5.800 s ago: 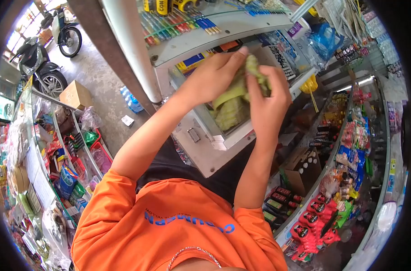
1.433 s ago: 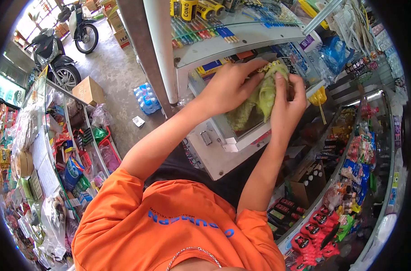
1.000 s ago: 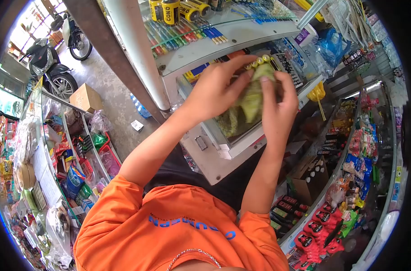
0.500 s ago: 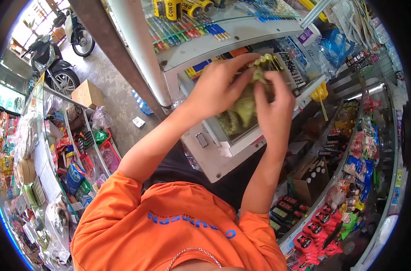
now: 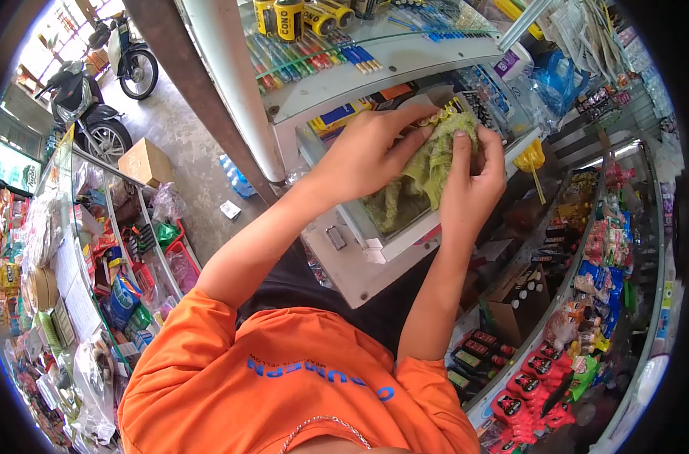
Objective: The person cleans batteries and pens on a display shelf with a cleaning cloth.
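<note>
A row of small yellow-ended cylinders (image 5: pixel 433 119), which look like batteries, sits at the fingertips of my left hand (image 5: pixel 371 151). That hand is closed, its forefinger along the row and its thumb beside the green cloth. My right hand (image 5: pixel 471 170) grips the fuzzy green cloth (image 5: pixel 435 163) between thumb and fingers, pressing it against the row's right end. The cloth hangs down into the glass-fronted drawer (image 5: pixel 405 242) below. Part of the row is hidden by the cloth and fingers.
Above the drawer, a glass shelf (image 5: pixel 405 57) carries pens and large yellow batteries (image 5: pixel 290 19). A small metal piece (image 5: pixel 335 237) lies on the ledge. Packed display cases stand on both sides; a cardboard box (image 5: pixel 146 162) and motorbikes (image 5: pixel 94 121) are at the left.
My right hand has shifted slightly right and turned, bringing the cloth up over the end of the row. The row has come down a little with my left hand.
</note>
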Demonstrator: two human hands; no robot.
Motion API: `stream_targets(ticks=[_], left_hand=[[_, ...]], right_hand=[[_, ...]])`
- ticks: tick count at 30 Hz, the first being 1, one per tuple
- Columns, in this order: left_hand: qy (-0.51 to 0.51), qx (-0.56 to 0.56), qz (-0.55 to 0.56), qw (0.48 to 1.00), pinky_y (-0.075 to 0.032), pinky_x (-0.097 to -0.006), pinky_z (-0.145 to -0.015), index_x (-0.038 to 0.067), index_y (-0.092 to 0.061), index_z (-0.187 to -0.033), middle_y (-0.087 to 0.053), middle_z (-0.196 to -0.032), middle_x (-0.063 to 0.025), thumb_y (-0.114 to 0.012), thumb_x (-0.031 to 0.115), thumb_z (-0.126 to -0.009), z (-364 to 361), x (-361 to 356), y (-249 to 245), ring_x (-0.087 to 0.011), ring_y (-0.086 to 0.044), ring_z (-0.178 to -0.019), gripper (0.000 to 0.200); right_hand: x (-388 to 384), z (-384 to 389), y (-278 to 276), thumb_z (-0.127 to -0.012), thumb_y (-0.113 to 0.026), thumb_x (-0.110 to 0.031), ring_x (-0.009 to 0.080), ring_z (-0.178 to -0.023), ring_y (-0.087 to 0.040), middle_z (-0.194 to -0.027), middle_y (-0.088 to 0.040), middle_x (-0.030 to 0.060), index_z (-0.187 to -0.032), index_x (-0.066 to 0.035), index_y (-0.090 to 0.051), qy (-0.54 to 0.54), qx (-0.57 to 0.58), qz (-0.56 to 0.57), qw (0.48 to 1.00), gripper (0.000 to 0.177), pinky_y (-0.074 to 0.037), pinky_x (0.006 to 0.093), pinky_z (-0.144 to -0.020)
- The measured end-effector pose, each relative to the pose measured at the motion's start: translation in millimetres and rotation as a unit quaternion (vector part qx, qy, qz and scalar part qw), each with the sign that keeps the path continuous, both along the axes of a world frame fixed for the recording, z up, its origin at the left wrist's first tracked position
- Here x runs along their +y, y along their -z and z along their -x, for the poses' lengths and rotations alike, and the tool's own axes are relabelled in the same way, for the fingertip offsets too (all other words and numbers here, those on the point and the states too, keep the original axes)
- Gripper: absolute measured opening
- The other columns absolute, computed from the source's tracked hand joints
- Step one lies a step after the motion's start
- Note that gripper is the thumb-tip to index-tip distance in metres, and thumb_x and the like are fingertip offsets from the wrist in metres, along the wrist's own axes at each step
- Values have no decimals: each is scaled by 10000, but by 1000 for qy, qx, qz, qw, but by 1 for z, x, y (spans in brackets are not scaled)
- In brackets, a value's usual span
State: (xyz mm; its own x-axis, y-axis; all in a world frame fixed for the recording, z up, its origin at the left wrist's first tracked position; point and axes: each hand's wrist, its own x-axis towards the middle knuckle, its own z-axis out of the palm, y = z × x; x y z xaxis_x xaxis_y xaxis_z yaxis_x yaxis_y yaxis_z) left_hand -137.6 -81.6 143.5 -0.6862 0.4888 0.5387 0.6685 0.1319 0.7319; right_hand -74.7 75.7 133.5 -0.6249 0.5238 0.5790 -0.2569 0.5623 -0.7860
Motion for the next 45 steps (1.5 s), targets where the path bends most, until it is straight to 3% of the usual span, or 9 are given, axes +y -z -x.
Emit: stream_targets(ticks=[7, 12, 14, 25, 26, 29, 31, 34, 45], left_hand=[[2, -154, -233, 960, -542, -292, -938, -26, -603, -1442, -745, -1139, -109, -567, 172, -1128, 4, 6, 9, -131, -663, -1117, 372], [-36, -72, -82, 993, -511, -249, -888, -5, -593, -1474, -715, -1090, -88, -567, 145, -1125, 5, 0, 5, -75, -620, -1024, 380], [-41, -25, -95, 994, -546, -327, -772, 6, -624, -1413, -734, -933, -138, -619, 133, -1087, 10, 6, 10, -160, -659, -798, 349], [-32, -105, -90, 990, -555, -329, -783, -35, -688, -1328, -735, -922, -132, -727, 310, -1047, 9, 8, 9, -167, -681, -830, 447], [-29, -100, -81, 991, -554, -338, -792, -39, -697, -1313, -748, -939, -147, -713, 332, -1054, 9, 7, 9, -196, -690, -830, 452], [-29, -63, -54, 996, -552, -352, -803, -47, -708, -1286, -762, -965, -175, -684, 363, -1069, 7, 8, 7, -250, -702, -830, 464], [-30, -29, -35, 998, -550, -358, -805, -53, -710, -1273, -764, -972, -189, -669, 372, -1077, 4, 7, 3, -276, -705, -830, 470], [3, -41, -46, 998, -546, -374, -789, -49, -715, -1265, -750, -966, -207, -653, 364, -1085, 2, 10, 3, -305, -697, -825, 455], [-14, -41, 29, 999, -500, -452, -692, -12, -720, -1109, -668, -835, -251, -590, 361, -1112, -3, 5, -2, -414, -639, -737, 394]], right_hand=[[-1, 3, -4, -984, -670, -96, 472, -988, -692, -1037, -717, 251, -1152, -27, -647, -153, -92, -157, 971, 184, -540, 480, -832], [2, 1, 0, -1059, -622, -117, 260, -925, -738, -1007, -744, 162, -1178, 11, -624, -59, -6, 4, 998, 175, -557, 400, -829], [6, 5, 7, -1058, -626, -116, 260, -928, -740, -1008, -745, 166, -1183, 9, -623, -48, 10, 1, 999, 177, -558, 396, -832], [8, -2, 0, -1041, -658, -120, 296, -846, -770, -932, -758, 170, -1161, 2, -610, -174, 3, -14, 985, 177, -563, 390, -761], [8, -5, -4, -1063, -634, -64, 109, -898, -682, -987, -759, 99, -1178, 10, -615, -191, -22, -35, 981, 138, -532, 294, -812], [5, -5, -5, -1054, -628, -50, 114, -882, -683, -967, -757, 102, -1171, 11, -617, -196, -54, -65, 977, 133, -536, 304, -800], [4, -3, 0, -1049, -623, -41, 120, -879, -688, -973, -753, 103, -1175, 10, -617, -174, -45, -82, 980, 135, -536, 303, -785], [3, 2, 6, -1021, -653, -99, 401, -865, -738, -958, -742, 193, -1141, -29, -630, -70, 58, 27, 996, 141, -547, 416, -736], [0, 0, -1, -975, -674, -98, 464, -891, -693, -980, -716, 214, -1118, -42, -610, -36, 49, 10, 998, 166, -532, 501, -758]])
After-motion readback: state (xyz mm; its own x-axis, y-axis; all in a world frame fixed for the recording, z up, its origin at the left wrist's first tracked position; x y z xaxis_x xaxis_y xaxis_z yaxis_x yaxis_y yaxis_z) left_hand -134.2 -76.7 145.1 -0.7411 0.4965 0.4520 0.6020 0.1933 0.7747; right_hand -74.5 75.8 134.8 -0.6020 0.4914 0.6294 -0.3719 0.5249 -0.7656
